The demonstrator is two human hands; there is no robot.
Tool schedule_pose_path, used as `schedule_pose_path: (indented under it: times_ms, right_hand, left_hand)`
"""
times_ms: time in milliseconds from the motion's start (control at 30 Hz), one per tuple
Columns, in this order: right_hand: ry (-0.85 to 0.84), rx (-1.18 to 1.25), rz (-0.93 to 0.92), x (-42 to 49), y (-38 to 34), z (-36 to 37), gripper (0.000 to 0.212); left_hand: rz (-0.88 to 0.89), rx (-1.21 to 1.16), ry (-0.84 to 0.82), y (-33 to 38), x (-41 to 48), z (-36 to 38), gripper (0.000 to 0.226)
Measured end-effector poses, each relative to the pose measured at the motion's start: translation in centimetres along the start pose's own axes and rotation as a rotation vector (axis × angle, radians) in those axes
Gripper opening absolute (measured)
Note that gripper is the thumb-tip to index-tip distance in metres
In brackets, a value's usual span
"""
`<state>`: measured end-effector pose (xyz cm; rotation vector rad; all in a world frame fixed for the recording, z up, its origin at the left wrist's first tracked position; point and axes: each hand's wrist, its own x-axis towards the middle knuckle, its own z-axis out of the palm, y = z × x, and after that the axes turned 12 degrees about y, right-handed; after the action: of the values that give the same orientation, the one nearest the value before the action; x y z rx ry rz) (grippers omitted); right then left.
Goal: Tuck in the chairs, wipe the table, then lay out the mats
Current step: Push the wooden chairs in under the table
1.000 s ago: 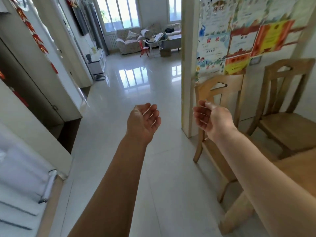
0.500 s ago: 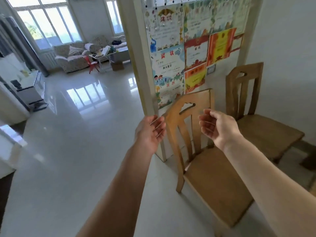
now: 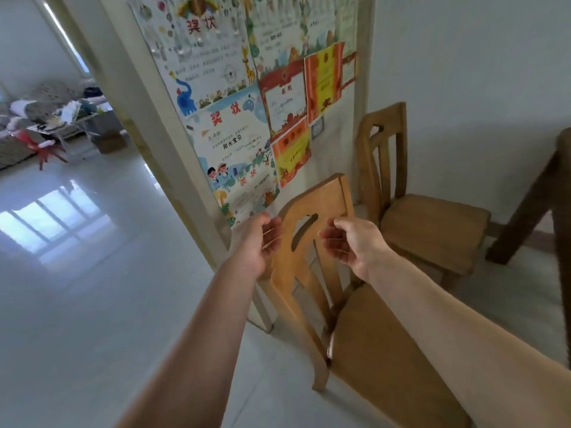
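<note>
Your left hand and right hand are raised to either side of the top rail of the nearer light-brown wooden chair with a slatted back and a cut-out handle slot. Both have their fingers loosely curled and half open, palms turned towards each other, with nothing held. They flank the chair back because that is the natural place to take hold for pushing it in: a hand on each end of the rail should let you steer the chair straight. Whether either hand already touches the wood I cannot tell; they look just beside it.

This chair stands on the pale tiled floor with its back close to the partition wall covered in colourful paper certificates, seat towards you. A second, similar wooden chair stands beyond it by the white wall. The dark wooden leg at the right edge probably belongs to the desk, whose top is out of view, so neither chair is tucked in yet and no cloth or mats show.

Compared with half a second ago, your view has swung further right and closer; the chair back now sits between your hands instead of ahead of them, and your hands have narrowed in on the rail.
</note>
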<state>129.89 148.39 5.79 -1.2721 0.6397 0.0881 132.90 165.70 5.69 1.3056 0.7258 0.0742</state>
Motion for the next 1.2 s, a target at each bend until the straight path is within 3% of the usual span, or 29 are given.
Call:
schedule_pose_path:
  times_ms: [133, 267, 467, 500, 567, 633, 700, 900, 1067, 1200]
  right_hand:
    - [0.055, -0.028, 0.025, 2.3, 1.4, 4.8, 0.015]
    - [0.094, -0.289, -0.038, 4.3, 3.8, 9.2, 0.015]
    - [0.132, -0.576, -0.06, 5.6, 7.9, 13.7, 0.009]
    - [0.112, -0.661, -0.067, 5.6, 8.6, 14.4, 0.013]
    - [0.105, -0.903, -0.131, 5.7, 9.9, 15.6, 0.041]
    - [0.204, -1.016, -0.12, 5.6, 10.9, 16.6, 0.062]
    - [0.303, -1.036, -0.126, 5.4, 11.4, 17.1, 0.064]
    - [0.368, -0.974, -0.258, 4.5, 12.0, 15.8, 0.047]
    - [0.451, -0.981, -0.263, 3.3, 11.5, 11.8, 0.046]
    - [0.545, -1.007, -0.265, 2.7, 10.7, 7.6, 0.033]
  left_hand:
    - [-0.031, 0.213, -0.087, 0.7, 5.5, 0.9, 0.01]
    - [-0.046, 0.504, -0.22, 0.5, 10.0, 1.4, 0.01]
    - [-0.116, 0.722, -0.367, -0.6, 14.6, 2.2, 0.026]
    - [-0.125, 0.769, -0.401, -0.9, 15.0, 2.2, 0.026]
    - [-0.152, 0.854, -0.474, -1.5, 15.6, 2.3, 0.025]
    - [-0.202, 0.881, -0.532, -2.4, 16.0, 2.1, 0.026]
    - [-0.234, 0.895, -0.556, -3.3, 16.4, 2.0, 0.02]
    - [-0.103, 0.729, -0.459, -6.4, 16.3, 2.5, 0.009]
    - [-0.113, 0.699, -0.547, -8.3, 13.4, 4.8, 0.008]
    - [-0.09, 0.688, -0.627, -9.9, 10.0, 7.4, 0.009]
